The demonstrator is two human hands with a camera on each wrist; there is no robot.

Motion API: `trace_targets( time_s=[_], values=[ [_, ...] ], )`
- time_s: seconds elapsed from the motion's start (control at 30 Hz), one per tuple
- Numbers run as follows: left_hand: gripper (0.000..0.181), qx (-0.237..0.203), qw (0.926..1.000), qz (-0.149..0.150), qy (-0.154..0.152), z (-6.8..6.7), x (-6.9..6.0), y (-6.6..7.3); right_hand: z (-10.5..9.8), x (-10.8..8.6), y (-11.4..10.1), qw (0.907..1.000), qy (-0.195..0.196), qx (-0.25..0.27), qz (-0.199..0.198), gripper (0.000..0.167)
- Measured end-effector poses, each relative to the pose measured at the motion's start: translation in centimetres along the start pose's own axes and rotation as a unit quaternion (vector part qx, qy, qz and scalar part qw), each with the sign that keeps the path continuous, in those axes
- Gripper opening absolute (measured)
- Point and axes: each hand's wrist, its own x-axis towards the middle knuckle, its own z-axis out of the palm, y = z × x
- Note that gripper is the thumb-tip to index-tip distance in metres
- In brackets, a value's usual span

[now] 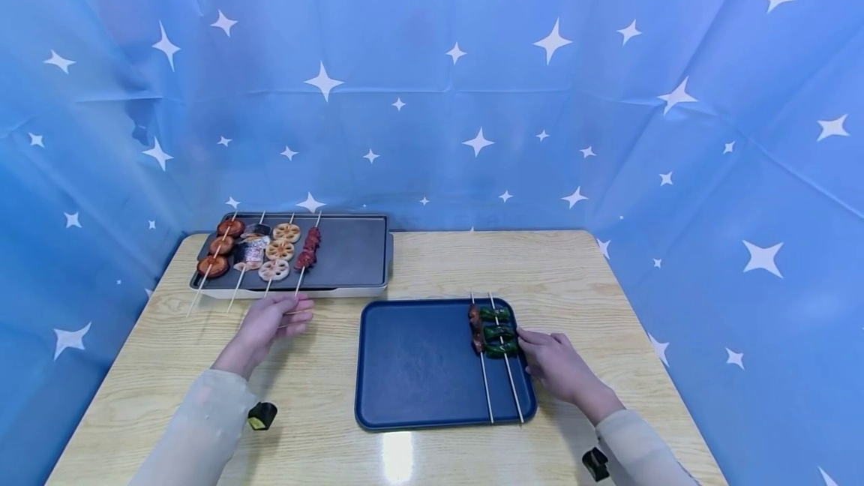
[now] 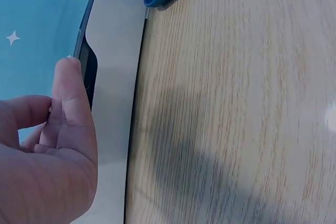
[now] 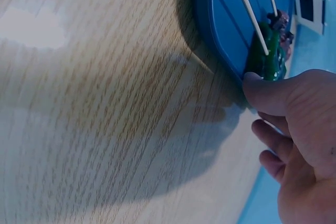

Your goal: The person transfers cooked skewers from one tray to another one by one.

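Observation:
On the dark griddle plate [image 1: 351, 253] at the back left lie several skewers: browned mushroom-like rounds [image 1: 214, 266], fish-like pieces with dark skin [image 1: 250, 252], lotus root slices [image 1: 280, 250] and a red meat skewer [image 1: 308, 250]. My left hand [image 1: 273, 321] is at the griddle's front edge. Its thumb and finger pinch the end of a thin stick, apparently the red meat skewer's; the left wrist view shows only the tip between the fingers [image 2: 71, 90]. My right hand [image 1: 560, 366] grips the right rim of the blue tray [image 1: 418, 366], thumb on top, beside a green pepper skewer [image 1: 499, 332].
A brown meat skewer [image 1: 475, 330] lies in the tray left of the peppers, its stick pointing toward me. The griddle's pale base [image 2: 113, 30] stands on the wooden table [image 1: 304, 433]. A blue star-patterned curtain [image 1: 432, 96] hangs behind the table and at both sides.

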Motion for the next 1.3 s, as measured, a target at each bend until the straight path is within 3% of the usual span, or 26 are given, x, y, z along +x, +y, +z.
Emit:
trace_targets(
  time_s=[0.27,0.47,0.87,1.3],
  values=[
    [0.05,-0.028,0.9995,0.003,-0.012,0.0,-0.3,0.2,-0.1,0.0,0.0,1.0,0.0,0.001,-0.001,0.048],
    [0.05,-0.024,0.9995,0.009,-0.019,0.3,-0.6,0.6,-0.1,0.0,-0.1,1.0,0.002,0.001,-0.002,0.048],
    [0.051,-0.04,0.9986,0.025,-0.022,2.0,-1.1,1.7,0.0,0.0,0.0,1.0,-0.004,0.003,0.004,0.048],
    [0.052,-0.037,0.9975,0.039,-0.046,3.4,-1.5,2.0,-0.2,-0.1,-0.1,1.0,-0.007,0.0,0.005,0.049]
  ],
)
